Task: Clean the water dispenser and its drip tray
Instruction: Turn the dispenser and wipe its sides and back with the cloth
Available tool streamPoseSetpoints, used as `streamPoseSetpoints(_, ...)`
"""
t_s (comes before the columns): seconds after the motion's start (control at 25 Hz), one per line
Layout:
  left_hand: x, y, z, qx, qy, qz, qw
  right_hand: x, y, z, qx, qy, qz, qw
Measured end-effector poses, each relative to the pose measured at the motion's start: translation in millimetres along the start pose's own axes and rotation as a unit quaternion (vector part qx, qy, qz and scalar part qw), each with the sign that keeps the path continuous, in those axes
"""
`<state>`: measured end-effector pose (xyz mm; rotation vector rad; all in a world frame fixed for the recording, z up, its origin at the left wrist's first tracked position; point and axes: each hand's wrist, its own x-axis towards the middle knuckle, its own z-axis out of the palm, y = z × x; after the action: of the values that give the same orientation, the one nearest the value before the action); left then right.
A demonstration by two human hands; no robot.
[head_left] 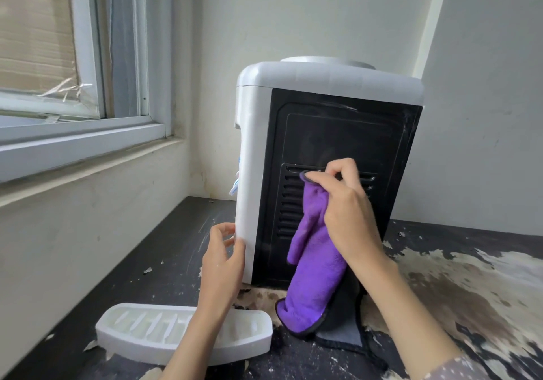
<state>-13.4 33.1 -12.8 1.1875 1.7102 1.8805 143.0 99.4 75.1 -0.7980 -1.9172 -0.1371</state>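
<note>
A tabletop water dispenser (329, 156), white-bodied with a grey top collar and a black slotted rear panel turned toward the camera, stands upright on a dark table (176, 241) in a room corner; the left hand (223, 265) grips its white rear-left edge, while the right hand (343, 203) pinches a purple cloth (311, 265) against the upper vent slots, the cloth's tail hanging to the table. The white slotted drip tray (147, 332) lies detached on the table, in front of the dispenser to the left. The table's dark finish is flaking, with pale patches at right, beneath off-white walls and a white-framed window (88, 109) at left.
</note>
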Motion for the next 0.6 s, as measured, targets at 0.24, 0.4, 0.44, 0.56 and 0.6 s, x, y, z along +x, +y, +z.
streamPoseSetpoints(0.24,1,2,0,0.005,0.004,-0.002,1.0,2,-16,15,-0.034,0.089,0.004,0.995)
streamPoseSetpoints(0.4,1,1,0,0.0,0.005,-0.002,1.0,9,-11,14,0.049,-0.035,-0.009,0.998)
streamPoseSetpoints(0.44,1,1,-1,0.001,0.005,-0.003,1.0,5,-4,11,0.067,-0.067,-0.023,0.995)
streamPoseSetpoints(0.56,0,2,0,0.005,0.005,-0.002,1.0,-16,14,4,0.009,-0.086,-0.111,0.99)
streamPoseSetpoints(0.6,0,2,0,0.006,0.005,-0.002,1.0,-20,17,4,-0.017,-0.046,-0.123,0.991)
